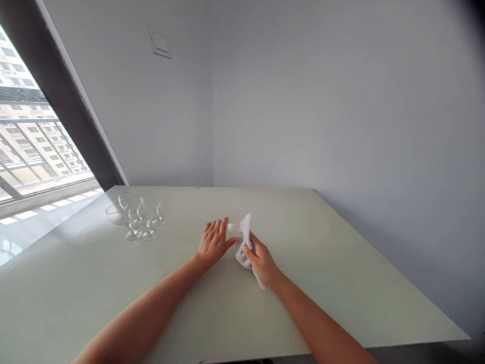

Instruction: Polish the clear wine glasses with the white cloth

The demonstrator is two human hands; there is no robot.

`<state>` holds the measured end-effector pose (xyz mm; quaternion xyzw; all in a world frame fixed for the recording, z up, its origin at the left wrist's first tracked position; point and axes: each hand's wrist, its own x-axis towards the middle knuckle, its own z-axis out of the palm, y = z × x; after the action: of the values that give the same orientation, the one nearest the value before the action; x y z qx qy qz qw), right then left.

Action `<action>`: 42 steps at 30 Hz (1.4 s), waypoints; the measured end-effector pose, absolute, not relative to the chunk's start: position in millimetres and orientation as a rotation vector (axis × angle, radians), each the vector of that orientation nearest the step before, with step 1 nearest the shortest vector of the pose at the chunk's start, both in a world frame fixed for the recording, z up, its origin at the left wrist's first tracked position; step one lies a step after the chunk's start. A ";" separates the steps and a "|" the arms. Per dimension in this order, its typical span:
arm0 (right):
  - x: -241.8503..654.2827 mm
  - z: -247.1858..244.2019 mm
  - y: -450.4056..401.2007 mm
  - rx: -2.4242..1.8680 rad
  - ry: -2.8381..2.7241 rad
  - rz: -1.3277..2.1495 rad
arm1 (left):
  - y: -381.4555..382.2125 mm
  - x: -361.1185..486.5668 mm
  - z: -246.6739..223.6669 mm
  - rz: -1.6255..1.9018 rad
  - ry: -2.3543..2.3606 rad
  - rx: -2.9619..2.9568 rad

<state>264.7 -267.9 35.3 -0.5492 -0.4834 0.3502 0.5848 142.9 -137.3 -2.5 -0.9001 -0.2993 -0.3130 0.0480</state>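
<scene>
A clear glass [234, 230] is between my two hands near the middle of the table, partly covered by a white cloth [245, 247]. My left hand [214, 240] is at the glass's left end, with the thumb below and the fingers above it. My right hand [261, 258] is closed on the cloth and presses it against the glass from the right. Folds of the cloth hang below that hand and stick up above it. The part of the glass under the cloth is hidden, so its full shape cannot be made out.
Several clear stemmed glasses [140, 215] stand close together at the left back of the pale, glossy table [182, 318]. Grey walls [322, 101] rise behind the table and along its right side. A window [34, 126] is on the left.
</scene>
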 end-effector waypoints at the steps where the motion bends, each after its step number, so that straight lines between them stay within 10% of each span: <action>1: 267.3 33.7 -267.7 -1.284 -1.136 0.871 | -137.2 141.9 -1.1 -0.933 -0.884 -2.744; 14: 286.0 33.1 -266.0 -1.096 -0.728 1.303 | -149.5 147.8 0.7 -0.830 -0.738 -2.872; 26: 338.2 55.8 -278.7 -1.635 -0.801 0.064 | -146.8 149.5 -0.3 -0.986 -1.031 -2.820; 42: 295.0 36.5 -294.2 -1.192 -1.133 1.501 | -156.4 147.5 12.8 -0.783 -0.261 -2.926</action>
<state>295.0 -294.2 36.5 -0.4804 -0.4566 0.6047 0.4417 147.5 -156.4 12.8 -0.9612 -0.0858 -0.2571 0.0507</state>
